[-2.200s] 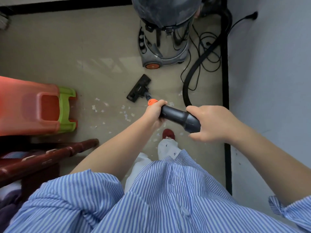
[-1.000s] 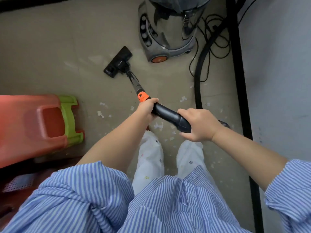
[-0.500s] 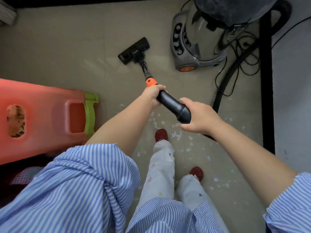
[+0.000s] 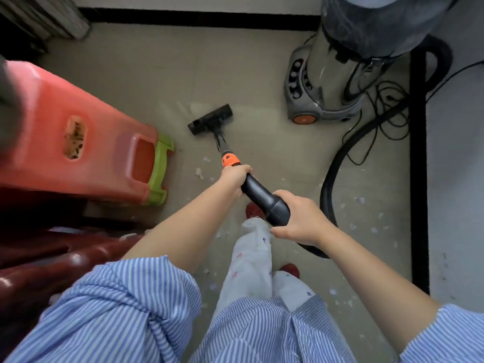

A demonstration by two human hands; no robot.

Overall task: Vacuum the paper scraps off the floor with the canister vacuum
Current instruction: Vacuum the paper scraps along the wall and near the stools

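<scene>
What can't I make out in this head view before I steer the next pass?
- Canister vacuum: top cut off by the upper frame edge.
- Hose: near end hidden behind the right hand.
- Floor under the red stool: hidden.
- Paper scraps: too small to count.

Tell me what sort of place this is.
Probably a room corner in a home or small shop: tiled floor edged by black skirting, stacked plastic stools, and a dark wooden chair.

Floor nozzle (image 4: 210, 119) between stool (image 4: 78, 142) and canister (image 4: 340, 74)
</scene>
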